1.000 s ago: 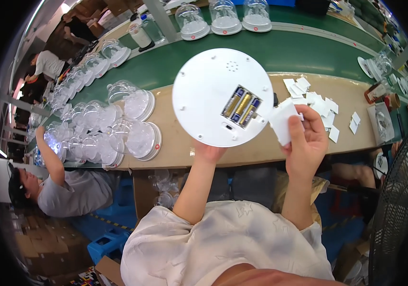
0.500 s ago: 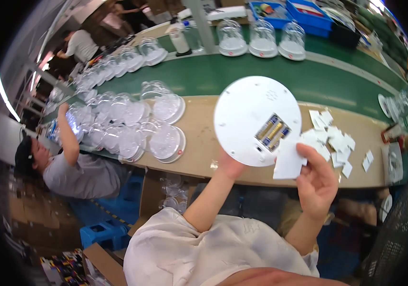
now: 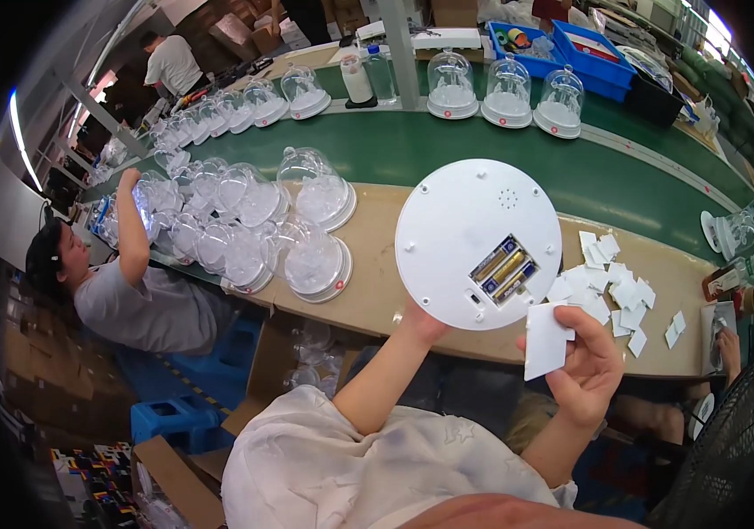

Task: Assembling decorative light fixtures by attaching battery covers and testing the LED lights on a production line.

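Note:
A round white plastic base (image 3: 447,234) is held up in front of me, its underside facing me. Its battery compartment (image 3: 504,269) lies uncovered, with several gold-and-blue batteries inside. My left hand (image 3: 428,323) grips the base at its lower edge; the fingers are mostly hidden behind the disc. Between the thumb and fingers of my right hand (image 3: 590,366) is a flat white battery cover (image 3: 546,342), just below the base's lower right edge. More white covers (image 3: 631,295) lie in a loose pile on the tan board, beyond my right hand.
Clear domes on white bases (image 3: 315,256) stand in rows at the left, and others (image 3: 507,97) line the far side of the green bench (image 3: 368,150). Blue bins (image 3: 593,57) sit at the back right. A co-worker (image 3: 152,300) sits at the left; another person's hand (image 3: 729,353) shows far right.
The battery cover in my right hand has moved down and slightly right, baring more of the base's lower edge. The view has shifted a little. My left hand keeps the base.

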Tool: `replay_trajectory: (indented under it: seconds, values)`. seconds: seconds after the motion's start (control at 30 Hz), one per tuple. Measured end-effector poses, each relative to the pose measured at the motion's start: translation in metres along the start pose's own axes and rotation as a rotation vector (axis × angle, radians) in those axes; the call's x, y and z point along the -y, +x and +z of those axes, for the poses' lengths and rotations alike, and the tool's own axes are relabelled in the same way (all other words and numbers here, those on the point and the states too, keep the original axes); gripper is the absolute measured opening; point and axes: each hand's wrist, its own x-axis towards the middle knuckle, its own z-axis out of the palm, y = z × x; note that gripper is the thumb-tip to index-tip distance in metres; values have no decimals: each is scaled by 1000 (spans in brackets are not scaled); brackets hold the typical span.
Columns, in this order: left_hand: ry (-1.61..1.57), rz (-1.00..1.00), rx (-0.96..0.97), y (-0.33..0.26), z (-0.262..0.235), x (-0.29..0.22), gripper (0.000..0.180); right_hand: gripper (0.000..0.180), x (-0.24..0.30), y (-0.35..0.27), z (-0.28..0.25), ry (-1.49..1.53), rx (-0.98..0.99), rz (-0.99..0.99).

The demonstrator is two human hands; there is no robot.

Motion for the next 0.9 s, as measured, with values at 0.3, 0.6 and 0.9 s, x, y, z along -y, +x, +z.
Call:
replay_trajectory:
  seconds: [0.3, 0.6, 0.9]
  values:
    - [44, 11, -71, -6, -24, -12, 62, 21, -12, 0, -21, 51, 94, 126]
    - [326, 32, -153, -22, -26, -6, 61, 22, -6, 1, -8, -239, -27, -74]
    - [63, -16, -152, -32, -26, -17, 72, 26, -10, 15, -14, -466, -168, -347]
